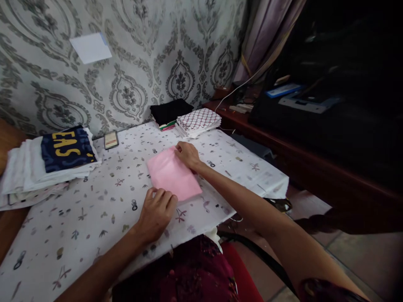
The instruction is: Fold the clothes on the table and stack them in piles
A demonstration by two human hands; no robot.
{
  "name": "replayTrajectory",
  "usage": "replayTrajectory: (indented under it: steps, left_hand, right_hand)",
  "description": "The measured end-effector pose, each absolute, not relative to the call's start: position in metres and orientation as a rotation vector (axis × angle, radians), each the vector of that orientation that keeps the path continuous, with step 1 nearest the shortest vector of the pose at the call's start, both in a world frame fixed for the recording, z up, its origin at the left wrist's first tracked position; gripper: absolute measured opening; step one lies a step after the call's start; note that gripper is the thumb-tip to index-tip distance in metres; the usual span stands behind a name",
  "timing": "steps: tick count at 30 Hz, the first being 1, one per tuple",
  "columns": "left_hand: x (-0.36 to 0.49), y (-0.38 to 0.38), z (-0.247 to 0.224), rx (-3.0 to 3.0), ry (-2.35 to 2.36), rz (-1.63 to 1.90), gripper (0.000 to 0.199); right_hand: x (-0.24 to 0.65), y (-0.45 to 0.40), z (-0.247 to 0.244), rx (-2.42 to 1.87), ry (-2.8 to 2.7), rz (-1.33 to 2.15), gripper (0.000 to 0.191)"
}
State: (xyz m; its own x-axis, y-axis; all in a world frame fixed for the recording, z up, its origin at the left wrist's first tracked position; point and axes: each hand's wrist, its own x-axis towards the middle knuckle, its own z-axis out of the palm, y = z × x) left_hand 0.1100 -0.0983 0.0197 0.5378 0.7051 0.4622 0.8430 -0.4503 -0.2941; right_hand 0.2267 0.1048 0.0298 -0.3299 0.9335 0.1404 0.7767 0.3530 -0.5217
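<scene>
A folded pink cloth [173, 174] lies flat on the patterned white table cover [103, 226], in front of me. My left hand [159, 212] is at its near left edge, with the fingers curled and closed on that edge. At the far right edge, my right hand [188, 154] pinches the cloth between thumb and fingers. The fingertips of both hands are partly hidden, and the cloth looks smooth and rectangular between them.
A stack of folded clothes [25, 167] with a navy printed piece [67, 149] sits at the left. Toward the wall are a small patterned card-like object [111, 140], black folded cloth [171, 111] and white patterned folded cloth [199, 121]. A dark wooden shelf [283, 149] borders the right.
</scene>
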Motion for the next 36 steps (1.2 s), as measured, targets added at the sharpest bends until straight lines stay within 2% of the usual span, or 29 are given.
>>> replayTrajectory:
  steps: [9, 19, 23, 25, 27, 31, 36]
  left_hand:
    - [0.108, -0.097, 0.019, -2.365, -1.282, -0.455, 0.012]
    - [0.114, -0.102, 0.023, -2.357, -1.124, -0.29, 0.021]
    - [0.11, -0.094, 0.027, -2.609, -1.33, -0.525, 0.016]
    - [0.103, -0.084, 0.029, -2.612, -1.495, -0.731, 0.022]
    - [0.096, -0.071, 0.026, -2.525, -1.612, -0.77, 0.033]
    - [0.09, -0.051, 0.007, -2.529, -1.64, -0.417, 0.057]
    - [0.093, -0.05, -0.008, -2.566, -1.665, -0.335, 0.06]
  right_hand:
    - [0.232, 0.113, 0.013, -1.445, -2.038, 0.614, 0.009]
    - [0.236, 0.12, 0.002, -1.374, -1.904, 0.749, 0.008]
    - [0.239, 0.121, -0.001, -1.338, -1.912, 0.779, 0.01]
    - [0.24, 0.122, -0.002, -1.324, -1.922, 0.787, 0.011]
    - [0.241, 0.122, -0.002, -1.324, -1.931, 0.785, 0.012]
    - [0.24, 0.125, -0.004, -1.331, -1.964, 0.767, 0.012]
    - [0.239, 0.131, -0.004, -1.323, -2.057, 0.761, 0.018]
